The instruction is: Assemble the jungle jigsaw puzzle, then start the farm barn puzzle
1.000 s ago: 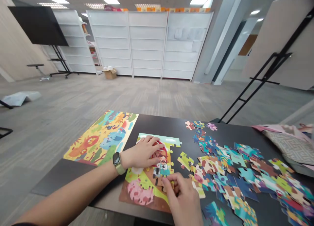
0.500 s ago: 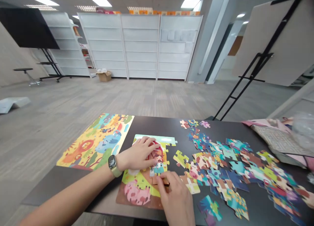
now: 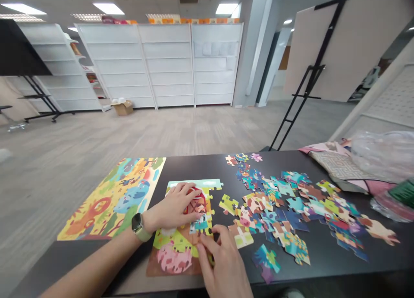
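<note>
A partly joined farm jigsaw puzzle (image 3: 176, 259) lies on the dark table, showing a pink spotted pig, a farmer and a red barn. My left hand (image 3: 173, 205), with a watch on its wrist, rests flat across its upper part, fingers spread. At the lower right of the picture, my right hand (image 3: 223, 257) has thumb and index finger together on a puzzle piece (image 3: 211, 260), which they mostly cover. To the right of the hands, a green puzzle piece (image 3: 228, 204) and a cow piece (image 3: 246, 216) lie among the loose pieces.
A finished animal puzzle (image 3: 113, 199) lies at the left of the table (image 3: 190, 164). Many loose pieces (image 3: 287, 203) spread over the right side. Beyond them are a patterned bag (image 3: 336, 164) and clear plastic wrapping (image 3: 384, 153). A board stand (image 3: 299, 95) is behind.
The view has turned to the right. My right thumb and index finger have shifted slightly, and the piece under them lies flatter against the puzzle. My left hand stays on the puzzle.
</note>
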Tool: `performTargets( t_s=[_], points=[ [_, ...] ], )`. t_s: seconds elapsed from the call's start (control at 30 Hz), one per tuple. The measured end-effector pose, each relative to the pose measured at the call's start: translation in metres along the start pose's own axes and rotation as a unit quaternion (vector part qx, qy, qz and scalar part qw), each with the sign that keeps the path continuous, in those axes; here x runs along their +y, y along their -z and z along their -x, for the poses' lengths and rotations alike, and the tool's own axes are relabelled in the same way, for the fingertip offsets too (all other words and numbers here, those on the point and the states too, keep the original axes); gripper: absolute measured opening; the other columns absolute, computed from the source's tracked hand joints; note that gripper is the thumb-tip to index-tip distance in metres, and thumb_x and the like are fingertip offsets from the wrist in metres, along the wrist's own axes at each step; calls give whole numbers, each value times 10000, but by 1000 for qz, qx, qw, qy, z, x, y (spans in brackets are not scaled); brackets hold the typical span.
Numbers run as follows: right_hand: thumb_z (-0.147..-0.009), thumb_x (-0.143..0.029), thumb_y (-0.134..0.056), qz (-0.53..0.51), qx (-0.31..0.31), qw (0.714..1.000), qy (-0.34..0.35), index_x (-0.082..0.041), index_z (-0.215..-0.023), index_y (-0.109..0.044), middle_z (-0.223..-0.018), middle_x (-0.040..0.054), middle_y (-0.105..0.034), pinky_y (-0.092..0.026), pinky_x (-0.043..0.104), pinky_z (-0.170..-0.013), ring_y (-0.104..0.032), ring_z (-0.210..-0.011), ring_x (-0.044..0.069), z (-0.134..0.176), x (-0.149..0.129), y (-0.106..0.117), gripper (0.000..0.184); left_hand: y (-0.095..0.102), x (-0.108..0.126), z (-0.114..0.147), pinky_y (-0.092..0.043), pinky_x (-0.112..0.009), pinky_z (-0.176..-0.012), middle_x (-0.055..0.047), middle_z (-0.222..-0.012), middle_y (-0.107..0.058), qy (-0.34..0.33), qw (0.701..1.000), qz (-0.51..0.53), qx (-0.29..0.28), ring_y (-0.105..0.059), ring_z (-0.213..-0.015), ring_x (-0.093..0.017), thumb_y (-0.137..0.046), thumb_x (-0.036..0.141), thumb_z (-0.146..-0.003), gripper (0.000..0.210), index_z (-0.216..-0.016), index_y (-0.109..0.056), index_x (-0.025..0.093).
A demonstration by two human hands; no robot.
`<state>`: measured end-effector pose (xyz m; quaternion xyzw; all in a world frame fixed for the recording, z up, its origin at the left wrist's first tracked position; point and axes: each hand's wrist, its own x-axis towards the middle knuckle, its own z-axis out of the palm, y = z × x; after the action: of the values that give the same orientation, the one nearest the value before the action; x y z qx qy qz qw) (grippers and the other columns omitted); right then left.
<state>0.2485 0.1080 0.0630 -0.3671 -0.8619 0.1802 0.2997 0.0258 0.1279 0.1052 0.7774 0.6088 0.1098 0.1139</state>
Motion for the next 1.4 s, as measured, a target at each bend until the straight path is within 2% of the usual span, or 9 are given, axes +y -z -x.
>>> performTargets(
  t_s=[0.17,0.3,0.4,0.6,0.73,0.97,1.1,1.2,1.4],
  points=[
    [-866,-166,-582,16,-17,1000,-3,-267,-1065,-704,-1046,81,-633,-589,385,-779,-644,-934,266,6,0,0,255,-10,-5,0,-363,-567,-1115,-128,-1506,-418,13,1000,7,6,-379,-1370,-370,-620,690,-835,780,-1465,-436,269],
    [-830,-176,-624,47,1,998,44,-245,-1165,-682,-1166,101,-660,-602,419,-831,-654,-981,294,16,9,-2,347,-13,-7,-2,-359,-577,-1112,-135,-1510,-409,30,1000,6,6,-377,-1371,-374,-627,722,-810,815,-1458,-444,263],
    [-844,-133,-595,26,32,996,85,-236,-1108,-690,-1237,104,-653,-593,370,-886,-653,-1047,269,26,20,3,299,-13,-6,-3,-363,-591,-1103,-139,-1505,-413,36,999,9,3,-384,-1362,-378,-632,739,-796,839,-1463,-443,267],
    [-841,-54,-545,-20,34,991,126,-232,-983,-699,-1097,76,-705,-594,294,-848,-676,-955,207,39,32,23,275,-10,-1,-3,-374,-580,-1110,-148,-1498,-418,39,999,16,9,-390,-1369,-379,-694,651,-798,773,-1428,-488,252],
    [-845,-59,-552,-22,28,991,130,-234,-981,-707,-1018,63,-724,-598,285,-801,-684,-900,197,38,33,45,270,-7,13,0,-340,-575,-1149,-124,-1557,-364,-19,1000,16,13,-347,-1421,-370,-680,517,-866,638,-1429,-487,288],
    [-929,-166,-565,-12,185,982,36,-242,-1039,-703,-1021,68,-711,-561,365,-849,-672,-956,224,39,67,83,192,-12,36,8,-336,-500,-1182,-105,-1684,-126,-64,996,11,58,-276,-1499,-309,-350,340,-1054,500,-1547,-291,275],
    [-921,-149,-571,-9,249,968,-5,-229,-999,-694,-998,69,-690,-514,406,-861,-639,-970,234,39,85,79,166,-20,38,7,-217,-561,-1226,-96,-1681,-145,-108,991,-66,-33,-163,-1538,-306,-327,329,-1065,554,-1595,-179,273],
    [-911,-163,-582,6,256,966,-14,-232,-967,-693,-977,61,-694,-489,429,-871,-626,-962,242,33,92,69,142,-23,38,6,-178,-585,-1231,-95,-1668,-193,-108,986,-97,-85,-144,-1539,-304,-304,363,-1074,547,-1598,-186,255],
    [-844,-245,-645,98,203,974,-26,-255,-1052,-694,-1064,59,-707,-436,464,-898,-589,-1075,300,28,86,63,214,-24,36,6,-243,-546,-1222,-45,-1662,-213,-120,986,-102,-58,-226,-1522,-295,-342,370,-1066,565,-1600,-163,324]
  ],
)
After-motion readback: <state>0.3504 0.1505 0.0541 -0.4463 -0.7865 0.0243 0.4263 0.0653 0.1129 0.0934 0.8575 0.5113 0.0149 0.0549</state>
